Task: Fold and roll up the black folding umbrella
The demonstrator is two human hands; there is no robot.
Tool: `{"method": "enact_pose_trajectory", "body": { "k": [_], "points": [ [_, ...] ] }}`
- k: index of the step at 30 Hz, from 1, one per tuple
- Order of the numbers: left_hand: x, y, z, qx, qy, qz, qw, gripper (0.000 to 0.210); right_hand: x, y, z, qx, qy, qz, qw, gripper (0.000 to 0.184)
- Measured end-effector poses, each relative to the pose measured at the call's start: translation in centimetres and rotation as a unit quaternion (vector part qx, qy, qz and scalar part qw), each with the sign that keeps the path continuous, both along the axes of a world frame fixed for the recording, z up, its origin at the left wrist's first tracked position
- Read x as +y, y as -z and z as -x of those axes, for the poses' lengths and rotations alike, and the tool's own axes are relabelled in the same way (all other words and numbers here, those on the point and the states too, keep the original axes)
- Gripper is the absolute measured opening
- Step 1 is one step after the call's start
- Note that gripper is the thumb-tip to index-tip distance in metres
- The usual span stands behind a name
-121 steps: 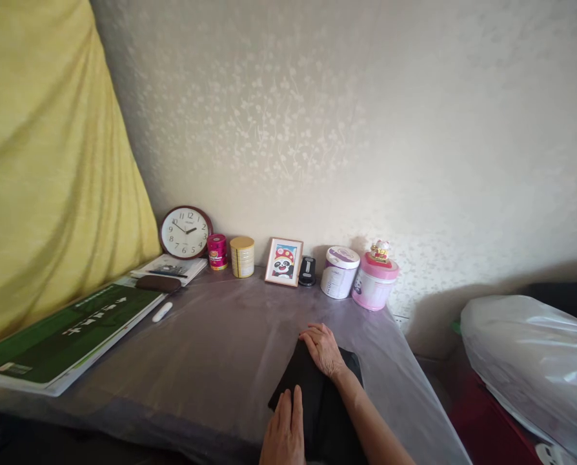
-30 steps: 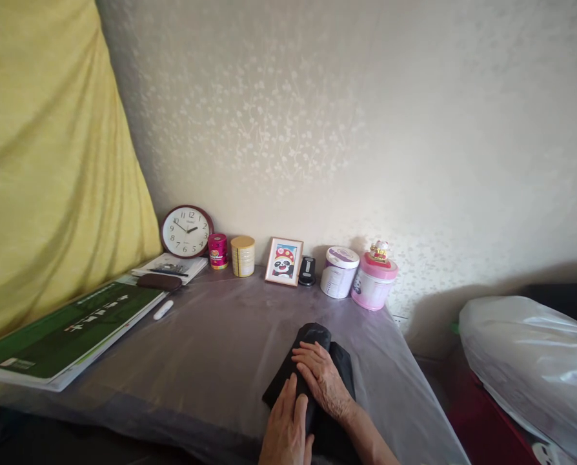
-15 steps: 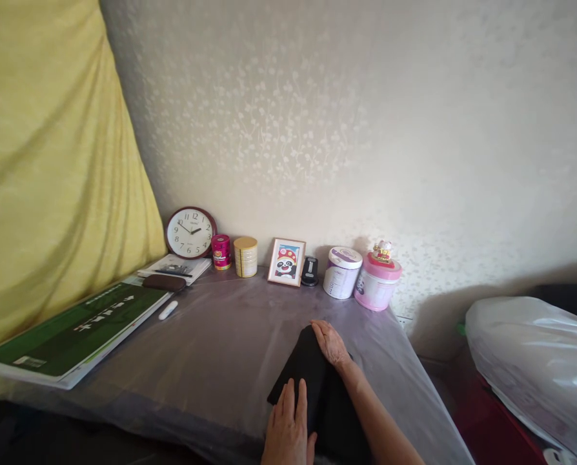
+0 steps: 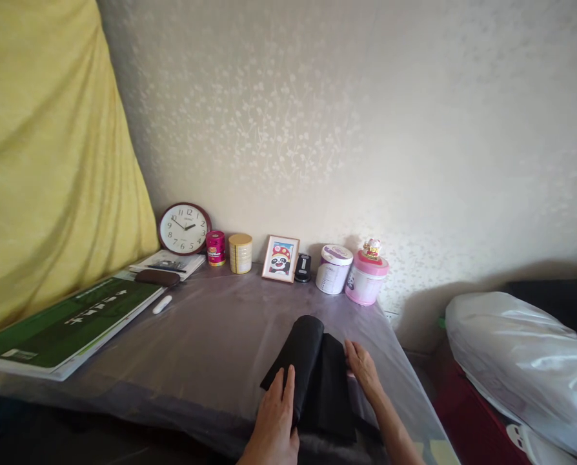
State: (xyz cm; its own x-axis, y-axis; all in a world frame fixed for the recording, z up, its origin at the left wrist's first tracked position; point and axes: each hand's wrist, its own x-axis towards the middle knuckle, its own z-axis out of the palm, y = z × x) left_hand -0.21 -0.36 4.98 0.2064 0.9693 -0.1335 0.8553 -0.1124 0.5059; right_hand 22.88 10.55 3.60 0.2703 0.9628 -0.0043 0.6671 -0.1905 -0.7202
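A folded piece of black cloth [image 4: 334,381] lies at the front of the table, its left part curved up in a rounded fold beside a flatter panel. My left hand [image 4: 275,413] rests on the left part, fingers stretched out flat. At the upper right corner of the cloth, my right hand [image 4: 363,369] is closed, pinching the edge between thumb and fingers. The thumb is partly hidden.
Along the wall stand a clock [image 4: 184,228], a pink can [image 4: 215,248], a yellow-lidded can [image 4: 241,254], a panda picture frame [image 4: 280,258] and two tubs [image 4: 334,270]. A green booklet [image 4: 75,323] lies left. A plastic-covered bundle [image 4: 516,361] sits right, beyond the table edge.
My right hand has gone from lying on top of the cloth to its right edge. The fold now stands rounded, with the right panel exposed. The view has shifted slightly.
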Motion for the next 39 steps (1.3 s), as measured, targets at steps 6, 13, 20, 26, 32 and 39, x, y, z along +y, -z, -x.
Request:
{"method": "enact_pose_trajectory", "body": {
  "k": [6, 13, 20, 26, 32, 39],
  "points": [
    [0.0, 0.1, 0.0, -0.019, -0.008, -0.004, 1.000, 0.093, 0.3, -0.1, 1.8, -0.066, 0.021, -0.017, 0.997, 0.039],
    [-0.2, -0.5, -0.1, -0.031, -0.019, -0.001, 0.999, 0.091, -0.6, 0.4, 1.3, -0.144, 0.039, -0.051, 0.988, 0.021],
    [0.0, 0.7, 0.0, -0.037, -0.017, -0.024, 0.999, 0.092, -1.5, 1.0, 1.1, -0.032, 0.030, -0.100, 0.994, 0.030],
    [0.0, 0.7, 0.0, -0.049, -0.024, -0.010, 0.998, 0.091, -2.1, 0.2, 1.4, 0.105, 0.015, -0.090, 0.990, 0.042],
    [-0.2, 0.6, 0.1, -0.038, -0.012, -0.007, 0.999, 0.093, -1.9, -2.4, 3.1, 0.172, 0.007, -0.085, 0.981, 0.043],
    [-0.2, -0.2, -0.1, -0.008, -0.009, 0.012, 1.000, 0.096, -0.4, -4.7, 6.5, 0.169, -0.032, -0.098, 0.980, 0.040]
  ]
}}
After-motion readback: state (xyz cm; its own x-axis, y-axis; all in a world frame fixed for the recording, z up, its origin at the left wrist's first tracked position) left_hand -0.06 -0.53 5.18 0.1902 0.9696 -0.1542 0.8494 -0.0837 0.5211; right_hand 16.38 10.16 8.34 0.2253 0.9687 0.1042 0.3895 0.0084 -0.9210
